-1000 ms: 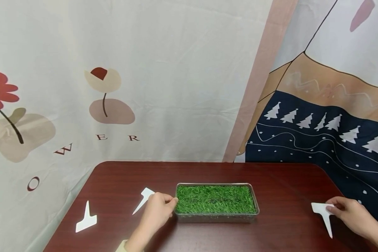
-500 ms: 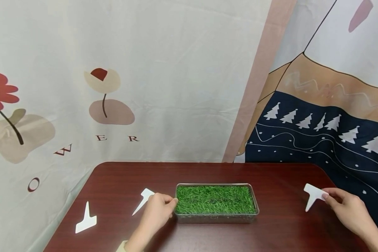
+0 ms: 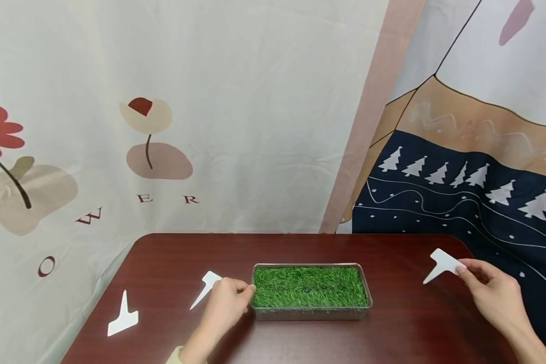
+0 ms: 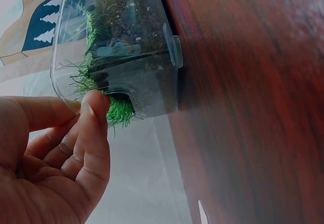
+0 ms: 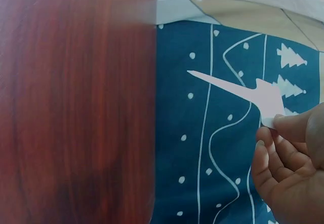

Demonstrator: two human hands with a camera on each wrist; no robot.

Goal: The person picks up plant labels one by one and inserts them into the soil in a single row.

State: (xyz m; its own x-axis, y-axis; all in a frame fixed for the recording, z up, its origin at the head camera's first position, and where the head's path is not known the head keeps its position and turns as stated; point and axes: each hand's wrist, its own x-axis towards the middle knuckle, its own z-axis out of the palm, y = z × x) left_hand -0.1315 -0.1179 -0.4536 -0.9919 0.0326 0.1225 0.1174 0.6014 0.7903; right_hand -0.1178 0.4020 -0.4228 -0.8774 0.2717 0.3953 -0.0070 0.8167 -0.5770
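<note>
Clear box [image 3: 307,314]: rectangular, see-through rigid plastic, rounded corners, lipped rim; sits mid-table, long side toward the person.
Fill: dark, grainy, speckled, seen through the box wall in the left wrist view.
Grass mat [image 3: 307,286]: bright green, dense fine blades, shaggy; tops the box, a few blades poking past the rim.
Left hand [image 3: 226,303]: thumb and forefinger pinch the box rim at its left end; other fingers curled in.
Right hand [image 3: 496,290]: thumb and fingers pinch the held marker [image 3: 445,262] by one end of its head.
Held marker: flat, smooth, matt white T, stem tapering to a point; off the table, right of the box, tip angled down-left in the head view.
Middle marker [image 3: 205,288]: same T shape, lies flat, head partly behind the left hand.
Far-left marker [image 3: 124,318]: flat on table, tip pointing away from the person.
Table [image 3: 400,333]: reddish-brown wood grain, slight sheen, rounded corners.
Backdrop [image 3: 255,126]: printed cloth, soft creases.
</note>
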